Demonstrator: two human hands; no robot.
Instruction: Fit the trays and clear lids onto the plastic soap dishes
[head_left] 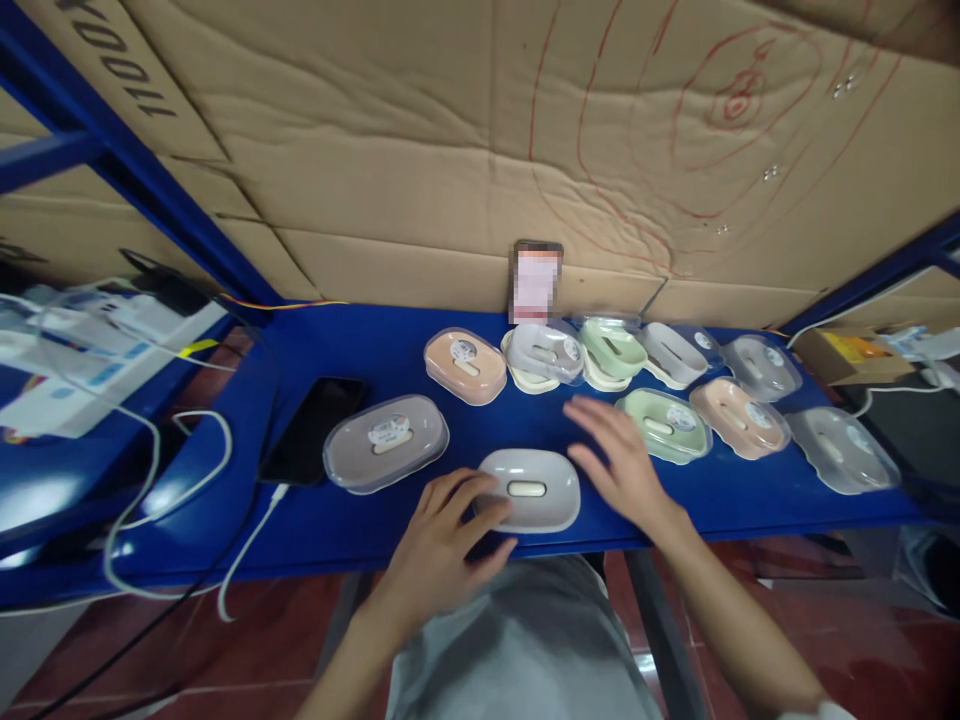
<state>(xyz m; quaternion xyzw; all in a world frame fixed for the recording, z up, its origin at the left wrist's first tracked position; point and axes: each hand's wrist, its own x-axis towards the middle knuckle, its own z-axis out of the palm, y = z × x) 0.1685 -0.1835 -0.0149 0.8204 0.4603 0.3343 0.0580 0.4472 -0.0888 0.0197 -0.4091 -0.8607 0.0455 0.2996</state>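
A grey oval plastic soap dish without a lid [534, 489] lies near the front edge of the blue metal shelf [360, 520], directly before the person. The left hand [442, 545] rests against the dish's left end, fingers curled loosely with the tips on its rim; it touches the dish but does not close around it. The right hand [619, 455] hovers just beyond the dish's right end, fingers spread flat and open, holding nothing. Just beside that hand, further right, lies a pale green oval soap dish under a clear lid [664, 425]. To the left of the grey dish sits a grey oval soap dish with a clear lid and a round sticker [386, 441], and next to it a black phone lying flat [313, 428] with a white cable [247, 545] plugged in.
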